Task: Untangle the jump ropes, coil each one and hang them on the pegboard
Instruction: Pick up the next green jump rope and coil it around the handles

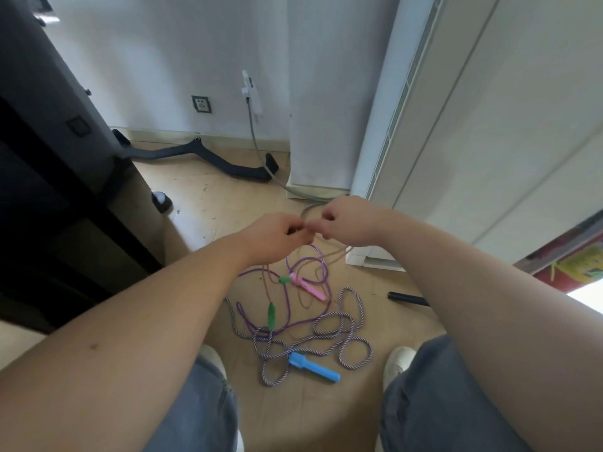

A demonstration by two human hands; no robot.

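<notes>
The braided rope [354, 324] lies all over the floor around the blue handle [313, 367]. It looks floppy and light, so I'd grab it at that handle. The purple rope [321, 265] is just beyond it, thin and probably slick. Further out, the left hand [274, 236] and right hand [346, 220] have their fingers pinched on a thin tan cord [334, 256].

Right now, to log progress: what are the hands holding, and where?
Left hand and right hand pinch the thin tan rope mid-cord, not at a handle.
</notes>
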